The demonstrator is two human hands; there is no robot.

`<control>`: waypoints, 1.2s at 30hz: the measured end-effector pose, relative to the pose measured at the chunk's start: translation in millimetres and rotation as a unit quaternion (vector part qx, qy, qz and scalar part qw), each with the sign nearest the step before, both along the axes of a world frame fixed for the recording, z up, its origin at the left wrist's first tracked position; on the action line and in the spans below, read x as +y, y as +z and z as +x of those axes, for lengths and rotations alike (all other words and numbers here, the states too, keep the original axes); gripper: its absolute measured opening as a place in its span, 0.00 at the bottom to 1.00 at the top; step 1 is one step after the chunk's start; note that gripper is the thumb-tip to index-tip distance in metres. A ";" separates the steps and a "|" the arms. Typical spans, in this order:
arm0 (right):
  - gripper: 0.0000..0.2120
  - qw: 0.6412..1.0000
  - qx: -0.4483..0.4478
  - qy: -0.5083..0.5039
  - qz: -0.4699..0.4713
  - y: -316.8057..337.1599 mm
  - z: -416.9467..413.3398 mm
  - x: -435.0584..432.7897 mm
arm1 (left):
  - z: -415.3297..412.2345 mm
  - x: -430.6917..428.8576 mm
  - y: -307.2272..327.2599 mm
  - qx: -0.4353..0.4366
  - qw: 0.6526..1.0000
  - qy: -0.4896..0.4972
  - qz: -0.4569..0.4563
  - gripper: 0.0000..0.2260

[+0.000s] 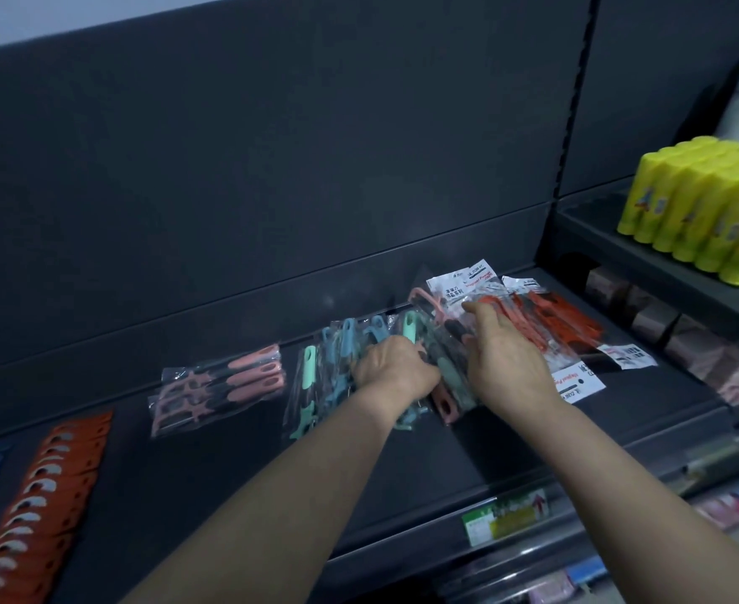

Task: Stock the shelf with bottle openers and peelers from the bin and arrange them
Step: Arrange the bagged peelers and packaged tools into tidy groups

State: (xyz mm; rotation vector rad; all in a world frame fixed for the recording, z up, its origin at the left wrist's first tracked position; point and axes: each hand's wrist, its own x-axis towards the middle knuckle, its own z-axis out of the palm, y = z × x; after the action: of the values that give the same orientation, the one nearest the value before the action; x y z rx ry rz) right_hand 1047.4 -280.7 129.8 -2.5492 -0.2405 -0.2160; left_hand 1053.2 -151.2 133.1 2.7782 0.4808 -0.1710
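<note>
On the dark shelf (228,473), the left hand (396,368) curls its fingers round teal peeler packets (337,364); just beside it, the right hand (507,359) rests straight-fingered on red peeler packets (568,320).

On the dark shelf (184,494) in front of me, orange bottle openers (49,486) lie overlapped in a slanted row at far left. Bagged pink peelers (219,388) lie flat beside them. Teal and blue peelers (328,364) are heaped mid-shelf, and red peelers (563,324) in clear bags fan out at right.
</note>
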 end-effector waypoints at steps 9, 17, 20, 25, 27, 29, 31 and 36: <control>0.17 1.000 -0.001 -0.014 0.025 8.4 -0.1 -7.8 | -3.4 9.7 8.0 -0.079 0.965 -0.007 -0.249 0.15; 0.25 0.996 0.066 0.017 0.057 20.8 -1.9 17.4 | -12.4 26.6 9.1 -0.240 0.866 0.005 -0.440 0.06; 0.23 0.992 0.088 0.051 0.074 27.1 -5.3 31.9 | -21.2 38.1 2.9 -0.224 0.844 -0.035 -0.486 0.06; 0.13 0.989 0.108 0.070 0.066 29.0 -8.1 53.8 | -33.2 69.1 -2.5 -0.196 0.882 -0.030 -0.427 0.10; 0.12 0.991 0.103 0.071 0.049 28.0 -10.7 61.8 | -38.3 83.5 0.3 -0.190 0.887 0.019 -0.421 0.12; 0.11 0.990 0.101 0.088 0.049 26.4 -14.4 70.5 | -42.4 98.4 8.9 -0.215 0.860 0.093 -0.452 0.13; 0.11 0.989 0.098 0.102 0.033 24.7 -18.9 79.0 | -45.5 112.9 18.5 -0.244 0.827 0.138 -0.487 0.12; 0.16 0.993 0.066 0.083 -0.048 25.5 -27.7 97.2 | -57.7 144.9 19.9 -0.260 0.782 0.166 -0.541 0.23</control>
State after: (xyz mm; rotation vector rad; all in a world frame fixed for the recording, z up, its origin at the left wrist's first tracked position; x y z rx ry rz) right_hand 1019.7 -183.5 155.3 -2.6092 -0.4184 0.0279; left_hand 995.5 -6.2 153.0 1.4732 0.4883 0.3146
